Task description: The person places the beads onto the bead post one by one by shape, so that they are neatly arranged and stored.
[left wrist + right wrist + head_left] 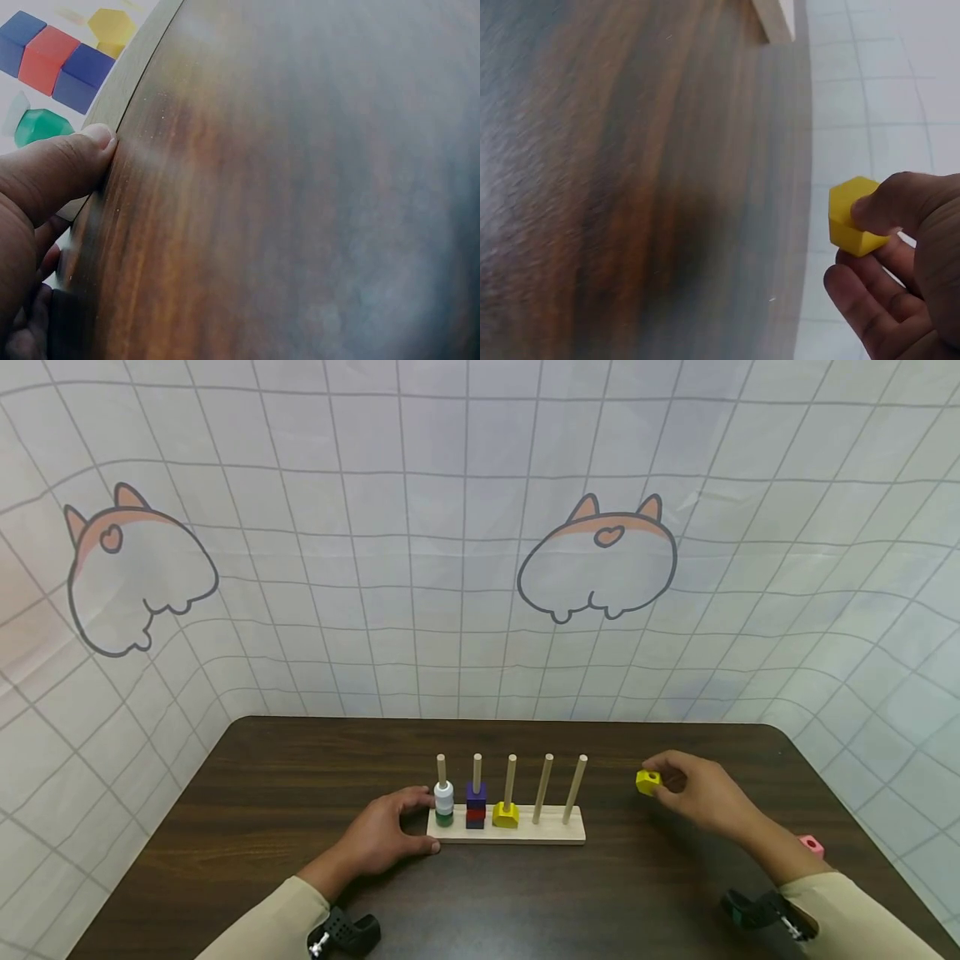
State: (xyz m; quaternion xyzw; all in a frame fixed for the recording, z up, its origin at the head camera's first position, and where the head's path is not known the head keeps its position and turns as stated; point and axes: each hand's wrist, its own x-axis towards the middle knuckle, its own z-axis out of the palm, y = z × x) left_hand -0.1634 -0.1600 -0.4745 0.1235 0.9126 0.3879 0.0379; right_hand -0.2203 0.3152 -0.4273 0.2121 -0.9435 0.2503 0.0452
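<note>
A pale wooden peg board with several upright pegs stands mid-table. My left hand grips its left end, the thumb along the front edge and the fingers behind. White beads sit over a green bead on the leftmost peg. Beside them, a purple bead tops a red bead and a dark one. The middle peg carries a yellow bead; two pegs on the right are bare. Right of the board, my right hand pinches another yellow bead, six-sided with a hole, between thumb and fingers.
A pink bead lies on the dark wooden table, partly behind my right forearm. Black wrist devices are worn under both sleeves. A white gridded curtain with cartoon drawings surrounds the table's back and sides.
</note>
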